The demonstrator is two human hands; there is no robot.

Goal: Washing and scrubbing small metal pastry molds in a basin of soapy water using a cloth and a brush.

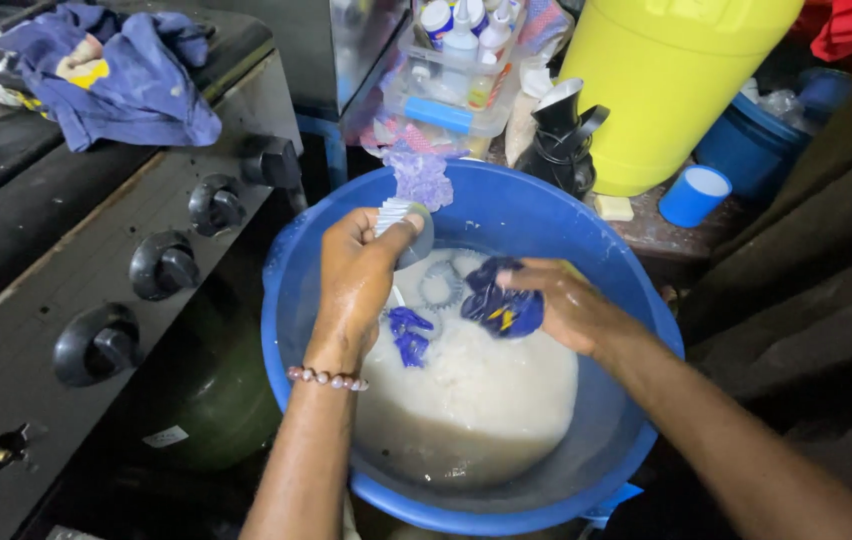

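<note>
A blue plastic basin (pixel 291 300) is seen from above, partly filled with cloudy, soapy water (pixel 476 390). A white scrubbing brush (pixel 401 225) is gripped in the left hand (pixel 356 285), whose fingers are closed around its grey handle; the brush is held over the far side of the basin, above the water. A beaded bracelet (pixel 327 378) is worn on the left wrist. A wet dark blue cloth with yellow marks (pixel 503 305) is clutched in the right hand (pixel 571 305), its fingers curled shut on the fabric just above the water's surface. A smaller scrap of blue fabric (pixel 409 335) is seen lying in the water between the two hands, and a pale ring-shaped object (pixel 441 285) is half sunk beyond it. A purple mesh sponge (pixel 421 178) is draped on the far rim of the basin. To the left, a dark cooker with four round knobs (pixel 161 265) is placed close beside the basin, and a crumpled blue cloth (pixel 121 75) is left on top of it. Behind the basin, a clear plastic box of bottles (pixel 456 85), a black jug (pixel 566 140), a large yellow container (pixel 666 80) and a small blue cup (pixel 694 195) are crowded together on a worn tabletop (pixel 656 235).
</note>
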